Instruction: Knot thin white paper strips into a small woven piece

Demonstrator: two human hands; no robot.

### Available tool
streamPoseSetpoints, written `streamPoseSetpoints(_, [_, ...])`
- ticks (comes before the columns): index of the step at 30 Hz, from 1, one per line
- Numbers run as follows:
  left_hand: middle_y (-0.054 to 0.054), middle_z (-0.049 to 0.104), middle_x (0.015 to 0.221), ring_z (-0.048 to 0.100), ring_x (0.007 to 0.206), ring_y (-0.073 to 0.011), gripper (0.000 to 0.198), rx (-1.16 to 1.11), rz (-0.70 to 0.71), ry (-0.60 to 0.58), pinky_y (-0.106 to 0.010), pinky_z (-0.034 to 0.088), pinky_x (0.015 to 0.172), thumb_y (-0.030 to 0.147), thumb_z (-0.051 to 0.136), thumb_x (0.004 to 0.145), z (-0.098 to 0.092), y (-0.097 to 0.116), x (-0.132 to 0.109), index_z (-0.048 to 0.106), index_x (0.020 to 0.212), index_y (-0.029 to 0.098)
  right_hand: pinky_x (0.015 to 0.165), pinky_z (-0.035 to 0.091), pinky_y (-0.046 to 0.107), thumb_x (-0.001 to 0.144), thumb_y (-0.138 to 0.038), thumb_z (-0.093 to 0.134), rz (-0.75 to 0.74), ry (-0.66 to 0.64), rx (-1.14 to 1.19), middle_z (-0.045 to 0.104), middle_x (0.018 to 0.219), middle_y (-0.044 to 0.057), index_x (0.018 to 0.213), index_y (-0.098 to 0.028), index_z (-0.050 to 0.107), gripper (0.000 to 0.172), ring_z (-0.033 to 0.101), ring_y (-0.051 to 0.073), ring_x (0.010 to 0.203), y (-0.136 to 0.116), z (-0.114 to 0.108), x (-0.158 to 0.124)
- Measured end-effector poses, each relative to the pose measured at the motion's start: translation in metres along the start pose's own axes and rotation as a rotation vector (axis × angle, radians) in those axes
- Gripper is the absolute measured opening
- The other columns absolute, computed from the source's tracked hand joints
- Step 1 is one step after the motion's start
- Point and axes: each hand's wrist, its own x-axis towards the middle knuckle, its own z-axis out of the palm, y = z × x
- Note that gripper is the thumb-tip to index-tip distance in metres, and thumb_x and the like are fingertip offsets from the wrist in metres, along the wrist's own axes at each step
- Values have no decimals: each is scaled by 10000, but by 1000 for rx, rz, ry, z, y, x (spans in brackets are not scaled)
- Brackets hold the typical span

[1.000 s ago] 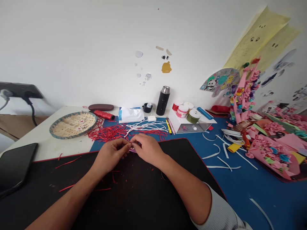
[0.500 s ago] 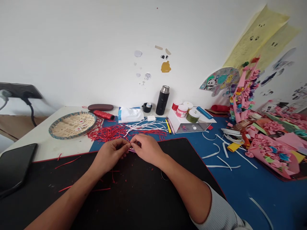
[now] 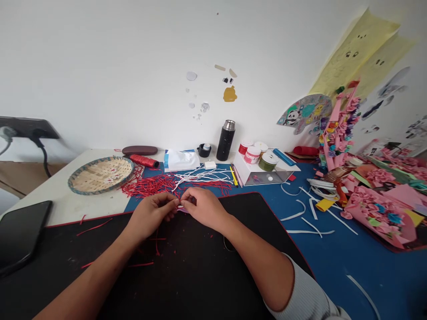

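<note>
While L hand [image 3: 150,214] & R hand [image 3: 202,207] pinch a small pale piece [image 3: 180,206], fingertips together, woven basket [image 3: 87,177] holds white bits [image 3: 112,178]; label [image 3: 253,150] on pink roll [image 3: 251,158] too small to read.

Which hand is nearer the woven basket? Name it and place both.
Left. The left hand is right of the woven basket and closer to the camera; the right hand is farther right, past the left.

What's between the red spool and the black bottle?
In the head view: a white packet, a round black thing and, nearer the front, a small white block.
</note>
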Motion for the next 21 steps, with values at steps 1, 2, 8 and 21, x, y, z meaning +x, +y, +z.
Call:
streamPoseSetpoints(1, [5,672,640,597,584,-183,398,-20,-14,0,-282,475,581,608,711,781,0,-1,1,698,743,213,674,406,253,926,-196,674,-3,5,-3,716,888,-3,925,-212,689,21,611,138,759,0,0,0])
streamPoseSetpoints(2, [4,671,634,597,581,-183,402,-36,-26,0,-284,475,581,612,721,772,-1,-2,2,699,741,211,679,408,253,926,-190,676,-8,11,-10,711,889,-4,929,-212,686,24,610,138,762,0,0,0])
streamPoseSetpoints(8, [3,673,619,583,572,-174,389,-84,-49,-25,-282,467,573,584,784,718,0,1,2,691,687,207,714,415,256,935,-168,671,-75,53,-84,695,942,-1,1008,-229,663,95,617,145,810,-1,0,-2])
streamPoseSetpoints(21, [1,672,626,577,559,-169,362,-62,-29,-70,-284,458,560,562,751,755,2,0,1,697,704,207,754,398,276,979,-173,619,-134,16,-194,708,1036,19,1025,-238,686,104,633,166,890,-3,-3,-4])
